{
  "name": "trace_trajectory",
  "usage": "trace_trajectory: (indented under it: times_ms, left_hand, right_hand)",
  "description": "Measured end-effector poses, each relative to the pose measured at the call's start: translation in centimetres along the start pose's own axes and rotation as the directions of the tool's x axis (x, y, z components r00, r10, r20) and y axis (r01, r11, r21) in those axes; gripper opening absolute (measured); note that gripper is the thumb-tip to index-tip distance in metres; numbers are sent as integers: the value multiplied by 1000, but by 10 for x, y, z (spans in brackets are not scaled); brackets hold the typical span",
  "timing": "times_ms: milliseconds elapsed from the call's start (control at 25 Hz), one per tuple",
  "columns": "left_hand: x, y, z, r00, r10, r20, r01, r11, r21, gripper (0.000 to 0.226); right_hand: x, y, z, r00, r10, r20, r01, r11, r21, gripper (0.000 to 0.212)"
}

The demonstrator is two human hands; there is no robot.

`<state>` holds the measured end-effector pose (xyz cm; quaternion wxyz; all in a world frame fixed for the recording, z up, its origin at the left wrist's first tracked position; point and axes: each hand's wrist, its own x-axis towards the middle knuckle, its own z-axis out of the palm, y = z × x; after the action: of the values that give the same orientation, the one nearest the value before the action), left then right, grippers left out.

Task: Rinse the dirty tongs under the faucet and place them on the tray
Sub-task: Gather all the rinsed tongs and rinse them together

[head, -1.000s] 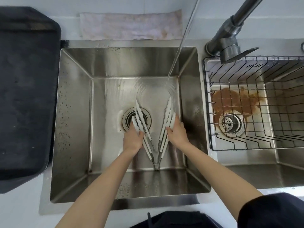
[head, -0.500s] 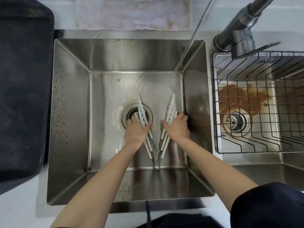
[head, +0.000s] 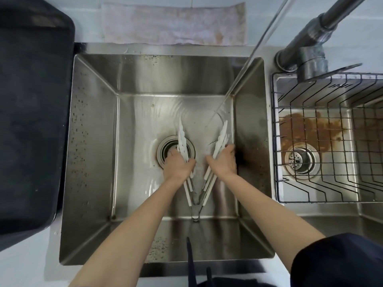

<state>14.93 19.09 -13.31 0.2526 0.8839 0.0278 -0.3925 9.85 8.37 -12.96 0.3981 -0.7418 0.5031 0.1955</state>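
Note:
White-tipped metal tongs (head: 195, 204) lie spread in a V over the floor of the left sink basin (head: 93, 141), hinge toward me. My left hand (head: 179, 165) grips the left arm above the drain (head: 165, 150). The right arm is gripped by my right hand (head: 223, 162). From the dark faucet (head: 310, 52) at the upper right, a water stream (head: 248, 59) slants down and lands just left of the right white tip (head: 221, 135). A dark tray (head: 31, 121) sits on the counter left of the sink.
A black wire rack (head: 331, 183) fills the right basin, whose floor has a brown stain (head: 306, 129) near its drain. A stained cloth (head: 174, 23) lies along the back ledge. Dark specks dot the left basin's walls.
Both hands have pulled the tong arms a little wider apart, so the right tip now sits just right of where the water lands. The camera view has shifted slightly.

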Motion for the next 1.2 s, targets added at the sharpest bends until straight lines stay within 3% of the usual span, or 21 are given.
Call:
trace_trajectory:
  times_ms: [160,280,440,640,800,960,1120,1200]
  left_hand:
    - [-10,12,-15,1000,14,-7,-16,934,-356,8]
    - [-25,31,-37,1000,10,2,-7,816,-578,9]
    - [-32,50,-66,996,83,-40,-89,746,-660,3]
    - [-47,80,-95,970,231,-81,-225,711,-666,22]
    - [-60,85,-111,943,312,-113,-304,676,-671,11]
    - [-64,82,-118,945,318,-80,-263,591,-763,12]
    - [-73,79,-119,946,319,-52,-223,527,-820,6]
    - [-74,77,-121,947,317,-39,-208,516,-831,7]
  right_hand:
    - [-9,-19,-13,999,21,41,-32,953,301,55]
    - [-18,-41,-30,996,-54,64,19,892,452,31]
    - [-31,-67,-59,981,-187,55,131,841,525,4]
    - [-50,-87,-90,957,-290,-8,226,727,649,21]
    - [-61,-92,-111,917,-398,-4,299,683,667,19]
    - [-65,-103,-126,858,-513,-37,376,577,725,13]
    - [-70,-117,-128,836,-532,-131,452,534,715,57]
    - [-73,-121,-126,814,-566,-133,495,555,669,58]
